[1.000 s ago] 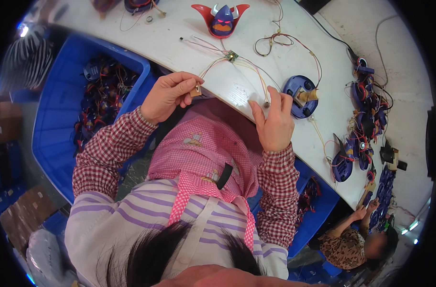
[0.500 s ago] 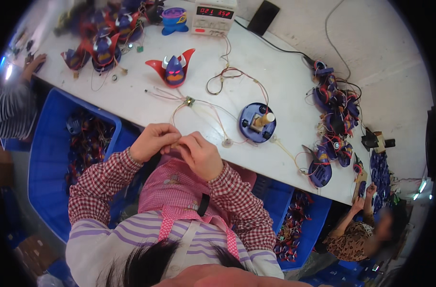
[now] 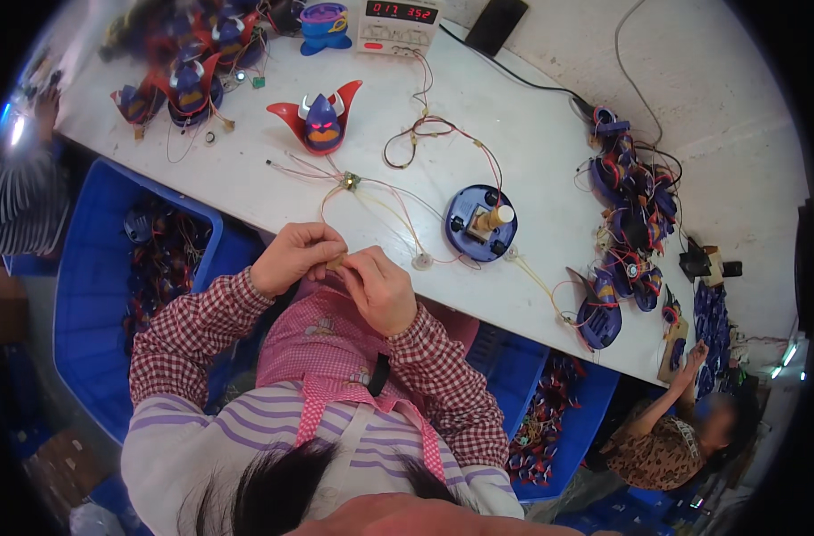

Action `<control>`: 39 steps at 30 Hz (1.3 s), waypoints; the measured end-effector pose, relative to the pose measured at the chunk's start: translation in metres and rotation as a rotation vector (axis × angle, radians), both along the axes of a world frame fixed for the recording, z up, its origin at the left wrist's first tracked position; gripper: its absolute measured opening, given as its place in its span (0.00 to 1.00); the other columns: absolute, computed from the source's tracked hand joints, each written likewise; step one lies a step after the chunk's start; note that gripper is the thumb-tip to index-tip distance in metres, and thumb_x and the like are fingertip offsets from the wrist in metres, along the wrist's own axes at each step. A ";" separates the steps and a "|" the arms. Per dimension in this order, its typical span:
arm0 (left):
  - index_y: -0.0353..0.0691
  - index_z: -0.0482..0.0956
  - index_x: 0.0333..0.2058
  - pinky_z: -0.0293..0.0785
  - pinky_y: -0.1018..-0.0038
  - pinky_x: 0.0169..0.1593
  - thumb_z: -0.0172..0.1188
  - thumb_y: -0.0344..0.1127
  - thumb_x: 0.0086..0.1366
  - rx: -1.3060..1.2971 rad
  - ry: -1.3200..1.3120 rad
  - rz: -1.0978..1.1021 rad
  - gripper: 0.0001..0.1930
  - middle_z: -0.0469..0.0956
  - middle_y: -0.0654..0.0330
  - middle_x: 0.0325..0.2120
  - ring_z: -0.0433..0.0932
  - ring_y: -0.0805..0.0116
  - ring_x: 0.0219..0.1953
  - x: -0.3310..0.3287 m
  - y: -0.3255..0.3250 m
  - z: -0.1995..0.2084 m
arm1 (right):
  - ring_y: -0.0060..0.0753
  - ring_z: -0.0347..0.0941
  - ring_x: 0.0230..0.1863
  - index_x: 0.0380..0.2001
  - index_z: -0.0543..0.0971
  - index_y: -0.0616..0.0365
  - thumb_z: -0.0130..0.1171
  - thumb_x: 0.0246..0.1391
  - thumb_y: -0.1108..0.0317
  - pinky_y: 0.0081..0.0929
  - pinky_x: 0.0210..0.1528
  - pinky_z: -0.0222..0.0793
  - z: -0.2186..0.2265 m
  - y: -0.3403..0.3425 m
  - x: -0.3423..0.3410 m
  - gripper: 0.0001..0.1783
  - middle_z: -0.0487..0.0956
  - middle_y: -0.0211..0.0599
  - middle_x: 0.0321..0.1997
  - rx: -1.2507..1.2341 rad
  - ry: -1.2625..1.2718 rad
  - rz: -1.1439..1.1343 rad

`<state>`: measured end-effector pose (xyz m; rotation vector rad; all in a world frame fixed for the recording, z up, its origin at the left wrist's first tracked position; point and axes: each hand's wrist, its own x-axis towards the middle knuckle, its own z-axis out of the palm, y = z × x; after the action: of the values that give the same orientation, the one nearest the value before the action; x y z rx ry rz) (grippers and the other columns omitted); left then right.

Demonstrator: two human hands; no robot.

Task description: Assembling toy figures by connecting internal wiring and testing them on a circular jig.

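Both hands meet at the table's near edge, fingers pinched around a small tan piece [image 3: 336, 262] too covered to identify. My left hand [image 3: 298, 257] grips it from one side and my right hand [image 3: 382, 290] from the other. A thin wire runs from near my fingers up to a small green circuit board [image 3: 350, 181] lying on the table. Beyond it stands a purple toy head [image 3: 323, 125] with white horns, a red collar and glowing pink eyes. Wires also lead from the board toward a round purple base [image 3: 461, 234] carrying a tan cylinder [image 3: 495, 218].
A power supply [image 3: 398, 27], a blue toy figure [image 3: 325, 29] and a black phone [image 3: 495, 25] line the far side. Wired toy parts pile up left [image 3: 193, 85] and right [image 3: 635, 214]. Blue bins [image 3: 90, 295] flank me. Co-workers [image 3: 662, 438] sit at both sides.
My hands stay together at the table edge, with small finger shifts; more of the tan piece shows now. The power supply's red readout has changed. The right co-worker's arms and the left one's hand have moved.
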<state>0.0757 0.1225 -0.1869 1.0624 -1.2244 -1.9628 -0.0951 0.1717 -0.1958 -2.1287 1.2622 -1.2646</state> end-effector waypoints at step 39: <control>0.34 0.75 0.41 0.65 0.82 0.24 0.58 0.28 0.58 -0.881 -0.558 0.005 0.11 0.71 0.64 0.20 0.67 0.76 0.20 -0.019 -0.014 0.015 | 0.28 0.66 0.23 0.45 0.70 0.61 0.66 0.42 0.71 0.21 0.26 0.65 0.012 0.009 -0.035 0.25 0.71 0.37 0.35 -0.055 -0.060 -0.117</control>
<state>0.0566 0.1089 -0.1723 1.1138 -2.0853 -0.8982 -0.1302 0.1805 -0.1836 -2.0636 1.3581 -1.4161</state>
